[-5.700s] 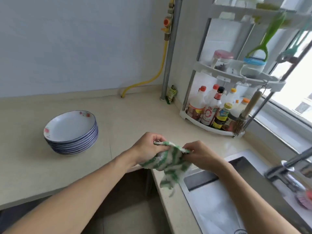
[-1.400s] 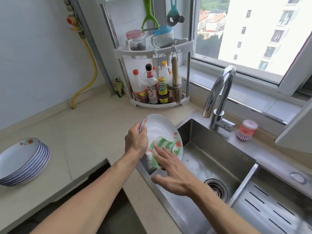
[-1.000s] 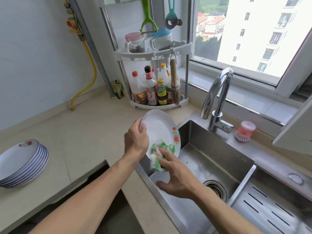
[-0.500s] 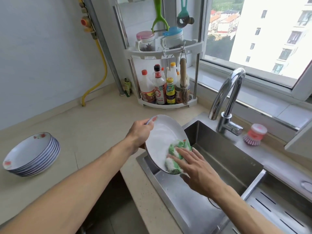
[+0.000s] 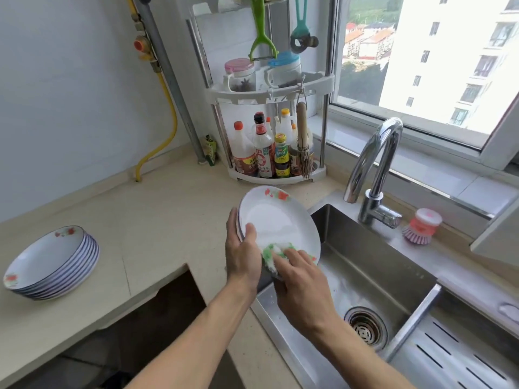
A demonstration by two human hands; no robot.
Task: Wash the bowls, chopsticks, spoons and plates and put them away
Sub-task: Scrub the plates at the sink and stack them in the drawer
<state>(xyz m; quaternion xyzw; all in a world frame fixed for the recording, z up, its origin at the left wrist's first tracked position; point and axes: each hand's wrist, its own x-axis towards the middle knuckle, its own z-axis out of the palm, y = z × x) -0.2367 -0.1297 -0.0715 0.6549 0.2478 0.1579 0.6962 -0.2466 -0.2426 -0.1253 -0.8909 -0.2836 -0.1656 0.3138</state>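
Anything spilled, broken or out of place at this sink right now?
Nothing stands out. The left hand holds the plate tilted over the sink while the right hand presses the cloth on it. The stack of plates sits evenly.

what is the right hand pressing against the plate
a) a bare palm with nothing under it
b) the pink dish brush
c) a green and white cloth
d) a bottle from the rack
c: the right hand presses a green and white cloth onto the plate, which the left hand holds by its rim over the sink; the pink dish brush stands untouched beside the faucet.
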